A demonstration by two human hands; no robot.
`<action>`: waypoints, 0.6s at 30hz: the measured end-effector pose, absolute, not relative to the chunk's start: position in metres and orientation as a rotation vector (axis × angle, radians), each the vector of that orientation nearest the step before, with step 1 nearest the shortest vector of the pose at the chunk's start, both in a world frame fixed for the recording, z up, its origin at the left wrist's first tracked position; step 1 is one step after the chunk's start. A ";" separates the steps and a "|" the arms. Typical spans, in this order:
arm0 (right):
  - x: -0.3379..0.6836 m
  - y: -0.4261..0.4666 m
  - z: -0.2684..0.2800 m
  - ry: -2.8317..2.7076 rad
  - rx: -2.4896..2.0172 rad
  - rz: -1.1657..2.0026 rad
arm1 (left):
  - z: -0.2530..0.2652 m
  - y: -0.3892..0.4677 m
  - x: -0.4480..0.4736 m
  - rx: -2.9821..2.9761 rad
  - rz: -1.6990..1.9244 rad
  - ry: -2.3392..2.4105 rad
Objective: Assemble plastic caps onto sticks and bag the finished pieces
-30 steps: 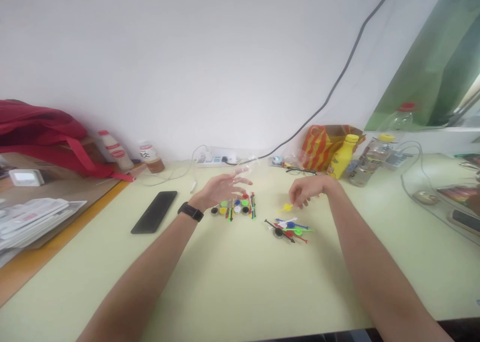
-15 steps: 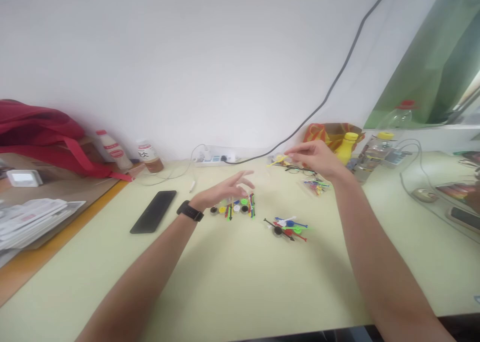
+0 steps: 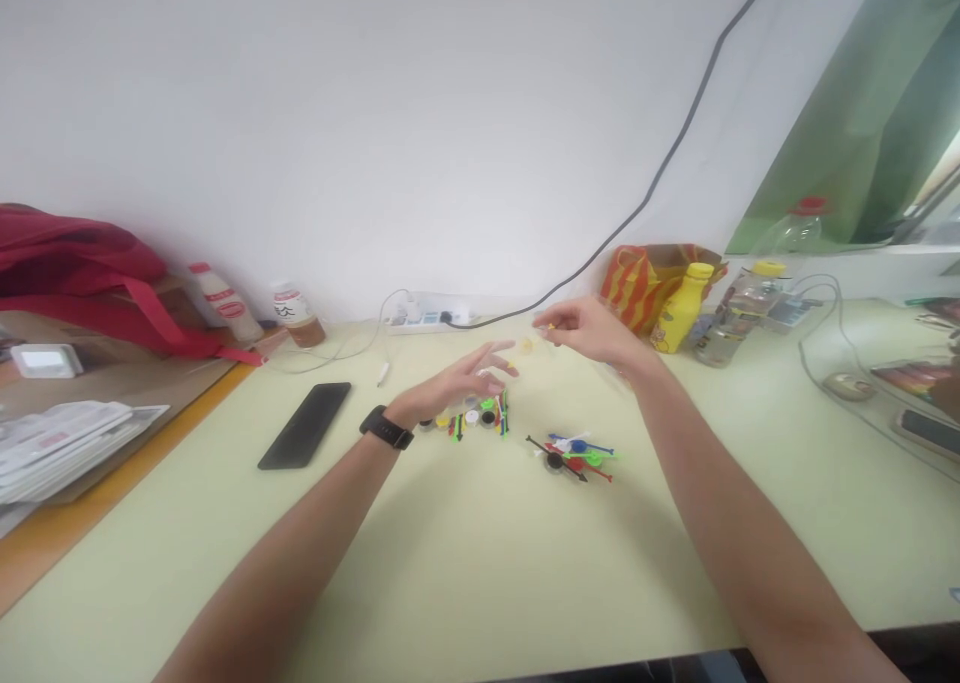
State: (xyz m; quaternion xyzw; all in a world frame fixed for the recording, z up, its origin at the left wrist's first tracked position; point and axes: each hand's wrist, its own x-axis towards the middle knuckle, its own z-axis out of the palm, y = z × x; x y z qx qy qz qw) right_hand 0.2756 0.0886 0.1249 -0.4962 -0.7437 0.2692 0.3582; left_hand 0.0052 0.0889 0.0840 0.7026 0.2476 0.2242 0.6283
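Observation:
My right hand (image 3: 589, 330) is raised over the back of the table, thumb and fingers pinched on a yellow arrow spinner (image 3: 527, 346), which is blurred. The spinner slants down toward my left hand (image 3: 465, 380), whose fingers are stretched out and apart. A yellow tip shows by those fingers; whether they touch it I cannot tell. Beneath my left hand lie small coloured discs (image 3: 472, 418) and loose arrows (image 3: 504, 413), partly hidden by it. To their right rests a pile of assembled arrow spinners (image 3: 577, 455) in black, blue, red, green and white.
A black phone (image 3: 305, 425) lies on the left. Behind stand a drink bottle (image 3: 300, 318), a power strip (image 3: 427, 319), a yellow bottle (image 3: 681, 313) and a clear bottle (image 3: 739, 318). A striped bag (image 3: 630, 281) leans by the wall. Papers (image 3: 71, 448) are at far left.
My right hand has moved left, bringing the yellow arrow spinner close to my left hand. It now covers the glasses and the packet behind it. My left hand has shifted slightly right.

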 end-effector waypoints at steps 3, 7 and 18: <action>0.274 0.094 0.120 -1.945 -1.257 0.643 | 0.084 0.088 0.007 1.578 0.523 0.550; 0.272 0.096 0.118 -1.966 -1.238 0.638 | 0.083 0.086 0.009 1.564 0.524 0.546; 0.282 0.087 0.130 -2.001 -1.323 0.630 | 0.069 0.093 0.011 1.283 0.559 0.401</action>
